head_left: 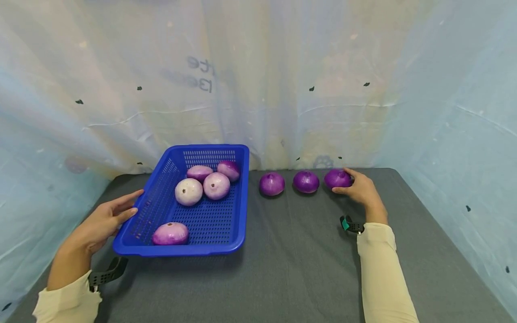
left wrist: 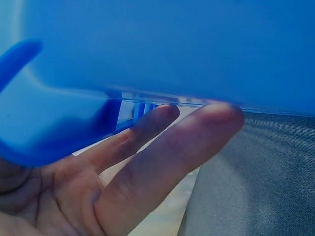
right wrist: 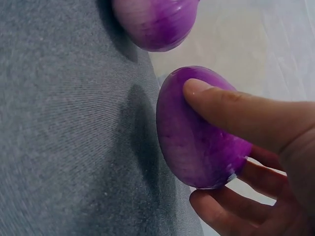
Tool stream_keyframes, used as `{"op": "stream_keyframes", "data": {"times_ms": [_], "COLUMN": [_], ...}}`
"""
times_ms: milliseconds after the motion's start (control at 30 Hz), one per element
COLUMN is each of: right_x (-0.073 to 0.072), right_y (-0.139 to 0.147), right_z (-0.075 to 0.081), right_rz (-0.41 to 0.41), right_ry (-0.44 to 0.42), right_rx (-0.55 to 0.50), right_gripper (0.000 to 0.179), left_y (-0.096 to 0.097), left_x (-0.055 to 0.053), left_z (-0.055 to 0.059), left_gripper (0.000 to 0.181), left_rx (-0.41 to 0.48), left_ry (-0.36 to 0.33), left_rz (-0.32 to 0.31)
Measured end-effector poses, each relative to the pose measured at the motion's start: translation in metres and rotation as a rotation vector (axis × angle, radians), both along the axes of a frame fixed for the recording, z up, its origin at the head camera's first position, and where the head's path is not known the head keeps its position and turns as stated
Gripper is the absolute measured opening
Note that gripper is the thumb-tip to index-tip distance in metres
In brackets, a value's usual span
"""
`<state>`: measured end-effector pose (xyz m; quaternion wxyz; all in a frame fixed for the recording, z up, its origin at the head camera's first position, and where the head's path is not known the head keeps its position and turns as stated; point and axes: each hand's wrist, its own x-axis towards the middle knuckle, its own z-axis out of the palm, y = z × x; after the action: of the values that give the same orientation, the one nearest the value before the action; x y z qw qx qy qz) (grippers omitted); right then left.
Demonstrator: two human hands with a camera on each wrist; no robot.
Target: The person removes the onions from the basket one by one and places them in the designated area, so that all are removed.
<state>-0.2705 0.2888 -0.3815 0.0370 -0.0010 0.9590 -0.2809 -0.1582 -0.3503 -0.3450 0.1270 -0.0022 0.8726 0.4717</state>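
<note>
My right hand (head_left: 361,188) holds a purple onion (right wrist: 197,132) at the right end of a row, the thumb on one side and fingers round the other. Beside it are a second purple onion (head_left: 306,181) and a third purple onion (head_left: 272,184). At the left side of a blue plastic basket (head_left: 238,215) is my left hand (head_left: 102,222), its extended fingers touching the rim. In the left wrist view these fingers (left wrist: 162,152) reach along the basket's blue wall (left wrist: 172,49). Several paler onions (head_left: 216,185) lie inside, one onion (head_left: 170,233) near the front.
Dark grey cloth (head_left: 299,269) covers the table. A pale, printed curtain (head_left: 258,80) hangs right behind the table and along both sides. A dark strap (head_left: 108,272) is on the left wrist, another strap (head_left: 352,225) on the right.
</note>
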Motion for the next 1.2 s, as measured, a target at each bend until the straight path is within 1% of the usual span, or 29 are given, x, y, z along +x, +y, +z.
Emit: {"op": "stream_keyframes", "data": {"times_ms": [433,1200], "right_x": [-0.001,0.0008], "right_y": [0.0006,0.004], "right_z": [-0.0033,0.0013], "right_rz": [0.003,0.02], "right_ry": [-0.017,-0.047], "right_rx": [-0.003,0.011], "right_gripper": [0.091,0.092], "left_y": [0.0002,-0.0003], "left_x": [0.0004,-0.001], "left_z": [0.0004,0.0011], "left_gripper": [0.068,0.067], "left_rx": [-0.012,0.002], "left_ry": [0.009,0.012], "left_rz": [0.0,-0.01]}}
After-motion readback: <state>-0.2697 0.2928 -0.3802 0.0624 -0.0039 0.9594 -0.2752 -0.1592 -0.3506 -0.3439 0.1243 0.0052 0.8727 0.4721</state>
